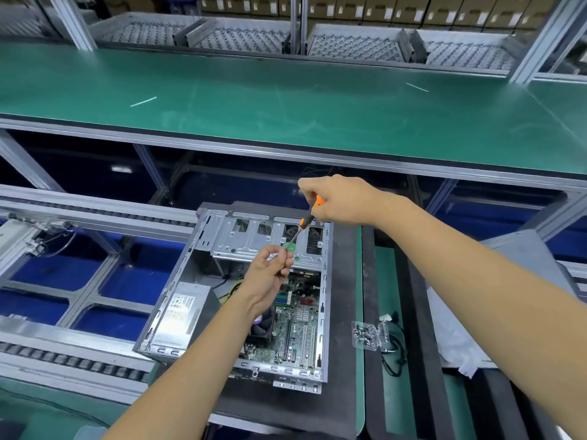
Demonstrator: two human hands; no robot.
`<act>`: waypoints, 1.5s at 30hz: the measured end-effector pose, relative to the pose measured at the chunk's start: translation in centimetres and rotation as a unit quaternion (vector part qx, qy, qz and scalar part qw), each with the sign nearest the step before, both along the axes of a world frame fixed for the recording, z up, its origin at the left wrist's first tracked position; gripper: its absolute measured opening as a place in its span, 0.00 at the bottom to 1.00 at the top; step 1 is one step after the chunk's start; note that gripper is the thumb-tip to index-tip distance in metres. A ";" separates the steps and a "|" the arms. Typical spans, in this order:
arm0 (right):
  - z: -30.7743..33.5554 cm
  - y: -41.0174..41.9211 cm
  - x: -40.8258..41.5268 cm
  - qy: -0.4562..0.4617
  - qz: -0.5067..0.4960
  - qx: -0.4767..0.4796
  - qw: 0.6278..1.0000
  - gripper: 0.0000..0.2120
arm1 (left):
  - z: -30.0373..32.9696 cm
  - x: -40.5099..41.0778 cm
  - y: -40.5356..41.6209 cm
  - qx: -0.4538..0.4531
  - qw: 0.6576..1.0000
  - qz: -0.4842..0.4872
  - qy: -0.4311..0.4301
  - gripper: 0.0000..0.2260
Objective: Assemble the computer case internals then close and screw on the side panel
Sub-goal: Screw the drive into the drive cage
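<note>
An open computer case (203,274) lies on its side on a dark mat, showing the motherboard (301,322), the power supply (181,309) and a silver drive cage (247,239). My right hand (343,201) grips the orange-and-black handle of a screwdriver (306,222) that slants down-left over the drive cage. My left hand (270,271) pinches the screwdriver's thin shaft near its tip, just above the cage's front edge. The tip itself is hidden by my fingers.
A clear plastic box of screws (365,335) sits on the mat to the case's right, beside a black cable (395,350). A grey panel (521,249) lies further right. A green workbench (286,100) runs behind, roller conveyor rails (79,211) to the left.
</note>
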State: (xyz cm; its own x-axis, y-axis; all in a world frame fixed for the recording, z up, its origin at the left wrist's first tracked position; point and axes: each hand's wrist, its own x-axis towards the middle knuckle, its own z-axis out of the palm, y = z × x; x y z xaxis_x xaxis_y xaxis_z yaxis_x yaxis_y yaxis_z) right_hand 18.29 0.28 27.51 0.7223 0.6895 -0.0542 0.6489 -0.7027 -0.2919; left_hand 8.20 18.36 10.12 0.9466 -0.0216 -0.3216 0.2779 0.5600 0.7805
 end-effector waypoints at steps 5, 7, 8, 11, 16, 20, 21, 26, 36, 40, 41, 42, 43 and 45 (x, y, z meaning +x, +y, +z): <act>0.3 -0.3 0.2 -0.016 0.009 -0.006 1.000 0.07 | 0.3 0.7 -0.5 0.056 0.998 -0.019 -0.001 0.06; 0.4 -0.4 0.3 -0.024 0.015 -0.007 1.000 0.07 | 0.6 1.1 -0.6 0.073 0.997 -0.023 -0.002 0.04; 0.5 -0.5 0.4 -0.032 0.018 -0.009 0.999 0.07 | 0.7 1.3 -0.7 0.078 0.997 -0.023 -0.004 0.05; 0.5 -0.7 0.7 -0.072 0.026 -0.031 0.997 0.07 | 0.9 1.8 -1.0 0.106 0.994 -0.020 -0.010 0.04; 0.3 -1.1 1.3 -0.093 0.023 -0.046 0.994 0.08 | 1.4 2.9 -1.1 0.175 0.983 -0.045 -0.025 0.04; 0.0 -1.5 1.8 -0.095 0.016 -0.058 0.994 0.08 | 2.0 4.4 -0.8 0.282 0.953 -0.101 -0.053 0.05; 0.0 -1.6 2.0 -0.094 0.017 -0.060 0.994 0.08 | 2.2 4.9 -0.8 0.313 0.941 -0.114 -0.061 0.05; -0.3 -1.9 2.9 -0.106 0.018 -0.065 0.992 0.08 | 3.3 7.3 -1.2 0.444 0.872 -0.172 -0.118 0.07; -1.9 -1.6 5.0 -0.100 0.030 -0.123 0.987 0.07 | 3.7 10.7 -3.5 0.520 0.821 -0.227 -0.064 0.10; -2.9 -1.6 5.9 -0.088 0.034 -0.132 0.987 0.07 | 4.0 10.9 -4.7 0.519 0.822 -0.235 -0.016 0.10; -3.1 -1.6 6.0 -0.084 0.036 -0.135 0.987 0.07 | 4.3 11.0 -5.0 0.514 0.826 -0.231 0.003 0.10; -3.4 -1.5 6.2 -0.082 0.039 -0.139 0.986 0.08 | 4.6 11.1 -5.4 0.502 0.835 -0.224 0.028 0.09; -3.6 -1.4 6.3 -0.081 0.042 -0.142 0.986 0.08 | 4.9 11.3 -5.8 0.487 0.845 -0.211 0.057 0.10; -4.1 -1.3 6.6 -0.079 0.045 -0.145 0.985 0.07 | 5.6 11.6 -6.4 0.477 0.848 -0.200 0.110 0.10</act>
